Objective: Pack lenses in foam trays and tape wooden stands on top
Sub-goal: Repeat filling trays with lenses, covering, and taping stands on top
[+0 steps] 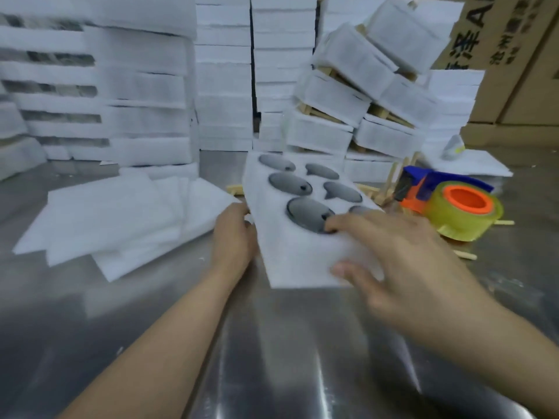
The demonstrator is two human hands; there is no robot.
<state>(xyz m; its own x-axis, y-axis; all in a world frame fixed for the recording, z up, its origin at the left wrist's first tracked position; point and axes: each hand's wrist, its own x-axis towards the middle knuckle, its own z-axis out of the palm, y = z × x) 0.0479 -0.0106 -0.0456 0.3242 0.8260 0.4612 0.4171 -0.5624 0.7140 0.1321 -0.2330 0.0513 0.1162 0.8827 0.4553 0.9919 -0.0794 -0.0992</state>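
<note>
steel table (302, 358): loose foam sheets (102, 219), tape dispenser (453, 204), foam stacks (223, 74).

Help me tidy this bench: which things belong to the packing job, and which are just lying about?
Job: foam tray, held by left hand and right hand; lenses in it; wooden stands; tape dispenser.
Lying about: loose foam sheets; cardboard boxes.

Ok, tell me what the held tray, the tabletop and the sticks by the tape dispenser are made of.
Tray: soft white foam, matte, fuzzy-edged, with round cut pockets. Tabletop: seemingly stainless steel, brushed, with streaky reflections. Sticks: likely pale unfinished wood, by their tan colour; blur hides any grain.
</note>
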